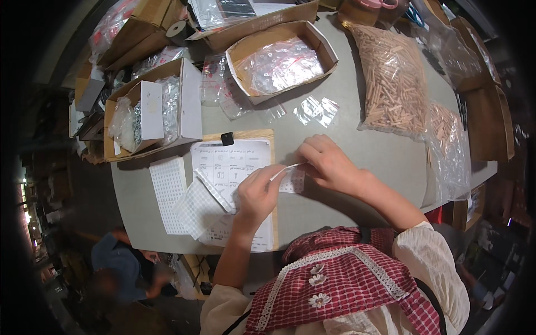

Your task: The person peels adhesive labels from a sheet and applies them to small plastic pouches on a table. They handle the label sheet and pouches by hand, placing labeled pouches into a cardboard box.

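Two hands point(258, 192) point(326, 162) in pinch grips on one white sheet point(288, 168), near one clipboard point(272, 146), two patterned sheets point(167, 195) point(195, 211)

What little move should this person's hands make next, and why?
Perhaps ease the right hand gently away from the left hand to straighten the thin white strip. It looks curved, and the fingers of both hands appear to pinch it, so a light pull seems enough. That's only my judgement.
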`<state>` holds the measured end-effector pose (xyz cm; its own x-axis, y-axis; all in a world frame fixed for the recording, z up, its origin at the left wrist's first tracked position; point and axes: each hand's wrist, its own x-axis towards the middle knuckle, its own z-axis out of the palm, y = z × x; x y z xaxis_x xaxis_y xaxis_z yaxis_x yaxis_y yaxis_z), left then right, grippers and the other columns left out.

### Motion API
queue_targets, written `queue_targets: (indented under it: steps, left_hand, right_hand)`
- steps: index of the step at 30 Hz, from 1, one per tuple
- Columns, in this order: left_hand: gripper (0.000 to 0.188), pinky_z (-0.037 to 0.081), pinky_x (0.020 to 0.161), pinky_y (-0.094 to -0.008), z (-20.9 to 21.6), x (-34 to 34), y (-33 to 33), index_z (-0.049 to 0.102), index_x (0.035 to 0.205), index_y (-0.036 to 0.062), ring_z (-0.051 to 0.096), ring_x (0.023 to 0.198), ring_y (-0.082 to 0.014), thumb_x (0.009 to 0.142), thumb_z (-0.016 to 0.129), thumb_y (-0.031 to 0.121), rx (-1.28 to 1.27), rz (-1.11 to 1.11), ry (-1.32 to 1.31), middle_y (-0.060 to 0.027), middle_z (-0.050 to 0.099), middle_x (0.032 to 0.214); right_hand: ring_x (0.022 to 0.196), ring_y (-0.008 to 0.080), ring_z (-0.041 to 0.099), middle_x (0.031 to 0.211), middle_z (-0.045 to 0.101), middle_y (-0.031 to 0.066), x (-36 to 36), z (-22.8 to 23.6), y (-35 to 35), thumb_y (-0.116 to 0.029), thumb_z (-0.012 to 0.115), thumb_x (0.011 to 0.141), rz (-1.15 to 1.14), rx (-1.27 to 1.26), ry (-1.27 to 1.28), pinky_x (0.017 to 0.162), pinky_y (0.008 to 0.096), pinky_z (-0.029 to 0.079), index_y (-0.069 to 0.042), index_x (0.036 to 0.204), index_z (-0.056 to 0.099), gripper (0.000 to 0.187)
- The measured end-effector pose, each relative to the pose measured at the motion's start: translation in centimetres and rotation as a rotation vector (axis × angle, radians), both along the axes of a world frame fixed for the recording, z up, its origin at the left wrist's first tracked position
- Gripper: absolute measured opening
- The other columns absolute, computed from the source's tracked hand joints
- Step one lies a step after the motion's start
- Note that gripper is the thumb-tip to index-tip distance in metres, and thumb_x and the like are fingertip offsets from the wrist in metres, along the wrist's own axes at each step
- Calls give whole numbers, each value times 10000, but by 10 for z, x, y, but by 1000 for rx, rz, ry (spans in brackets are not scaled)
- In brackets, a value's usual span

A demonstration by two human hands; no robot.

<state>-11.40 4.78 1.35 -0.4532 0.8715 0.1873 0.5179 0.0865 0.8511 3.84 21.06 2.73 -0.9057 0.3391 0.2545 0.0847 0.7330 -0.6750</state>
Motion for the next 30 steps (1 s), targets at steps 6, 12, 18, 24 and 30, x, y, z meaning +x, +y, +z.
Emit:
queue_targets:
  steps: [6,12,18,24,30]
  left_hand:
    - [139,541,721,-263,3,-1,4,735,1016,-28,673,793,-107,904,763,50,-181,104,-175,-88,755,894]
    - [197,523,735,-250,-45,-18,3,723,1069,-14,642,790,-75,938,752,131,-240,187,-496,-56,750,888]
    - [215,520,742,-241,-51,-20,5,718,1078,-28,632,812,-59,953,739,145,-172,223,-662,-45,751,904]
    - [211,518,746,-235,-51,-19,5,716,1084,-31,633,820,-58,949,737,130,-158,225,-652,-46,753,908]
    - [203,518,762,-235,-51,-20,5,707,1092,-38,640,841,-64,956,726,111,-135,195,-679,-48,743,937]
  right_hand:
    - [956,325,589,954,588,121,3,-5,-1,-67,680,755,35,227,-19,867,410,469,-48,981,600,241]
    - [888,295,626,922,638,119,5,-18,23,-138,674,790,-44,149,55,838,410,507,-37,983,640,220]
    - [757,312,688,818,706,173,9,-40,108,-221,668,874,-474,-302,-365,737,403,540,-6,962,692,233]
    - [831,409,679,872,696,195,0,-48,107,-193,675,863,-494,242,-452,759,469,538,11,956,653,226]
    - [795,260,682,876,690,156,-28,-40,96,-97,695,877,-367,-201,-221,730,351,532,3,1031,645,190]
